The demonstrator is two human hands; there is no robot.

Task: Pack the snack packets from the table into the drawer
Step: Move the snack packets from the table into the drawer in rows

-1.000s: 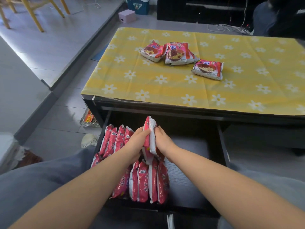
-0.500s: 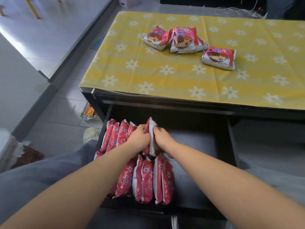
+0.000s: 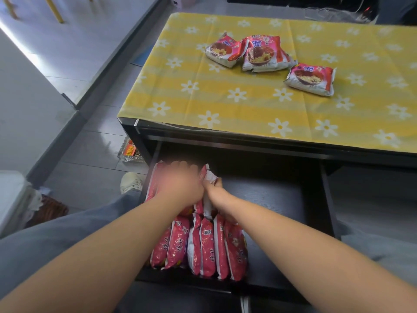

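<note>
- Red-and-white foil is showing between the two hands: one upright packet (image 3: pixel 206 177) is standing at the right end of the drawer's back row.
- The right hand (image 3: pixel 217 192) is pinching this upright packet from its right side, fingers curled against the wrapper.
- The left hand (image 3: pixel 180 180) is lying just to the left of the same packet, over the tops of the back row; it is motion-blurred, so whether its fingers are gripping anything cannot be told.
- The back row (image 3: pixel 155 177) is standing on edge along the drawer's left wall, mostly hidden under the left hand.
- The front row (image 3: pixel 200 245) is standing on edge nearer the person, the packets touching side by side.
- The drawer (image 3: pixel 270 199) is standing pulled out below the table edge; its right half is showing bare dark bottom.
- Three packets are lying flat on the yellow flowered tablecloth (image 3: pixel 225 91): the left packet (image 3: pixel 222 50) and the middle packet (image 3: pixel 262 54) are overlapping, and the right packet (image 3: pixel 311 79) is lying just beside them, apart.
</note>
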